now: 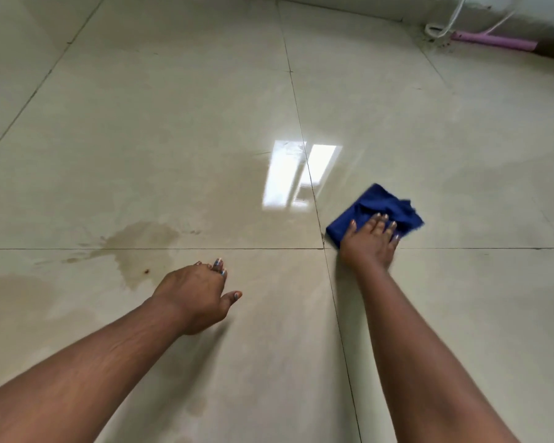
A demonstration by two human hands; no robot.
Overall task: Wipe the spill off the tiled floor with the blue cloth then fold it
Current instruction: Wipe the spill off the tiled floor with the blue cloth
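A bunched blue cloth lies on the glossy cream tiled floor, just right of a grout line. My right hand presses flat on the cloth's near edge, fingers spread over it. A brownish wet spill spreads over the tiles at the left, across a horizontal grout line, with a small dark speck in it. My left hand hovers or rests just right of the spill with fingers loosely curled and nothing in it.
A pink handle lies on the floor at the far right by the wall, with white cords next to it. A bright window reflection shines on the tiles left of the cloth. Faint damp streaks show near the bottom.
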